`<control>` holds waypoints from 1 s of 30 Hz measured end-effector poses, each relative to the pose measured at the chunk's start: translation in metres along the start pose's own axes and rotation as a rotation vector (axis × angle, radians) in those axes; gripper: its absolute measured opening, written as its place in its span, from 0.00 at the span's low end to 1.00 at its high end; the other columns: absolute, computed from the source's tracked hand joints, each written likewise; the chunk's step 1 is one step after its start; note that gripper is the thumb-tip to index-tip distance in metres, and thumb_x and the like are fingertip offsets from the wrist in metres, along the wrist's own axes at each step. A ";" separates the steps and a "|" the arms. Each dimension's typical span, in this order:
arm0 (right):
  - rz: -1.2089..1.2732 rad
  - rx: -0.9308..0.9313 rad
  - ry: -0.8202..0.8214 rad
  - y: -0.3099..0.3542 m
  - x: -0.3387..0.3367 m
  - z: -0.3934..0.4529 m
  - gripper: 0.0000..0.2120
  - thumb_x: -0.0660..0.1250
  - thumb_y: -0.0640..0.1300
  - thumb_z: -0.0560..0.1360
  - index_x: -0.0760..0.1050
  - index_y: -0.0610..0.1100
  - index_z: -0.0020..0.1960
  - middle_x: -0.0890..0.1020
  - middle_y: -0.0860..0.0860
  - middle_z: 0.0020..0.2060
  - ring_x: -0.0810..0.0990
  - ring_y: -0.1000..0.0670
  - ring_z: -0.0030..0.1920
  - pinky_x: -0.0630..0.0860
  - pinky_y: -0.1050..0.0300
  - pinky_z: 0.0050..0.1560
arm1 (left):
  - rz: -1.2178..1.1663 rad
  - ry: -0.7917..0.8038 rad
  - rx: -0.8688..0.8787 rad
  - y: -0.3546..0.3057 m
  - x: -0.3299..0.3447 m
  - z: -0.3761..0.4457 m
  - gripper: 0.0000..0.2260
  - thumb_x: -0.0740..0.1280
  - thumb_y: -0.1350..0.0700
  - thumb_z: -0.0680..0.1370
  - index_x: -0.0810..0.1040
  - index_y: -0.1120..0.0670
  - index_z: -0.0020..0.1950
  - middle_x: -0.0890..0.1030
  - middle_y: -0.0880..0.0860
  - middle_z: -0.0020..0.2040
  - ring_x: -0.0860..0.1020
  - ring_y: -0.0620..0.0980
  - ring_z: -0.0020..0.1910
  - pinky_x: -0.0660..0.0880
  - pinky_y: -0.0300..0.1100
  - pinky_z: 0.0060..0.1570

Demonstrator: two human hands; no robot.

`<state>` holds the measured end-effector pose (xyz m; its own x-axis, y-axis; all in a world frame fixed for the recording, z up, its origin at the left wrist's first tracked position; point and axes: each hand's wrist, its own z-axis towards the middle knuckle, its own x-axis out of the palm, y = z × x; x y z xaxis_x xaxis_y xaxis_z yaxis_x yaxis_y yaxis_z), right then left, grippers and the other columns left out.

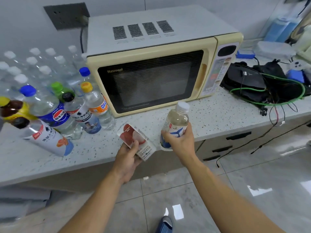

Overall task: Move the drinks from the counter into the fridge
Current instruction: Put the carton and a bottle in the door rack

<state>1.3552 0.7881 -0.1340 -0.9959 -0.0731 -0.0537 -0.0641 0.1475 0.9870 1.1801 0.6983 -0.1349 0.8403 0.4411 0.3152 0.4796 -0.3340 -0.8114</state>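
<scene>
My left hand [128, 157] grips a white drink carton [134, 138] with a red fruit picture, held tilted over the counter's front edge. My right hand [180, 140] grips a clear bottle [176, 121] with a white cap and a blue-and-white label, held just in front of the microwave. Several more bottled drinks [55, 113] stand clustered on the speckled counter [94, 148] at the left, among them a blue-capped Pepsi bottle [48, 108] and an orange-labelled bottle [96, 105]. No fridge is in view.
A cream microwave [151, 64] sits at the back centre of the counter. Clear water bottles [33, 64] with white caps stand behind the drinks. Black bags [252, 81] and green and black cables [269, 98] lie at the right. Drawers and a glossy tiled floor [252, 190] are below.
</scene>
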 end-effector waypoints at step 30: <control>0.117 0.124 0.930 0.000 0.349 -0.491 0.10 0.65 0.50 0.81 0.76 0.48 0.59 0.85 0.45 0.52 0.85 0.42 0.54 0.82 0.44 0.55 | -0.384 -0.769 0.375 0.054 -0.406 -0.472 0.26 0.69 0.37 0.70 0.79 0.53 0.60 0.84 0.52 0.45 0.81 0.47 0.40 0.78 0.45 0.39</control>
<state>1.0387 0.2780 -0.0782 -0.5494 -0.8004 0.2397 -0.0271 0.3038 0.9523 0.9835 0.1080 -0.0741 0.1795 0.9397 0.2911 0.4645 0.1799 -0.8671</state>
